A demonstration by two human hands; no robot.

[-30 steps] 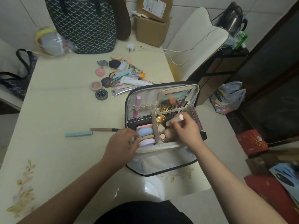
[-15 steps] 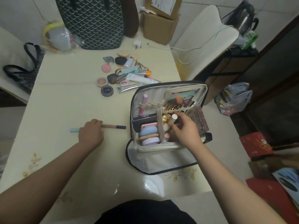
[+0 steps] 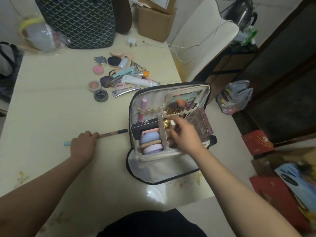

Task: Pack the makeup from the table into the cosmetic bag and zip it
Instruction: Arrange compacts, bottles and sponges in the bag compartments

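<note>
The open cosmetic bag [image 3: 164, 168] lies on the cream table [image 3: 51, 108] with its lid up. Compacts [image 3: 150, 137] and a black box [image 3: 145, 124] fill its left compartment, and brushes [image 3: 179, 106] stand in the lid pockets. My right hand [image 3: 185, 136] reaches into the right compartment, fingers curled round a small white-capped tube [image 3: 173, 123]. Left of the bag, my left hand [image 3: 83, 144] grips a brown pencil [image 3: 112, 133]. A teal pencil tip [image 3: 65, 143] shows past the hand's left side. Several loose makeup items [image 3: 123, 77] lie farther back.
A patterned tote [image 3: 77, 19], a wrapped bundle [image 3: 39, 35] and a cardboard box [image 3: 153, 23] stand at the table's far edge. A charger and cable [image 3: 132, 42] trail toward a white chair [image 3: 205, 40]. On the floor at right are a plastic bag [image 3: 236, 96] and red boxes [image 3: 258, 142].
My left hand left the bag, moved left across the table and closed on the pencils. My right hand lowered the white-capped tube deeper into the right compartment.
</note>
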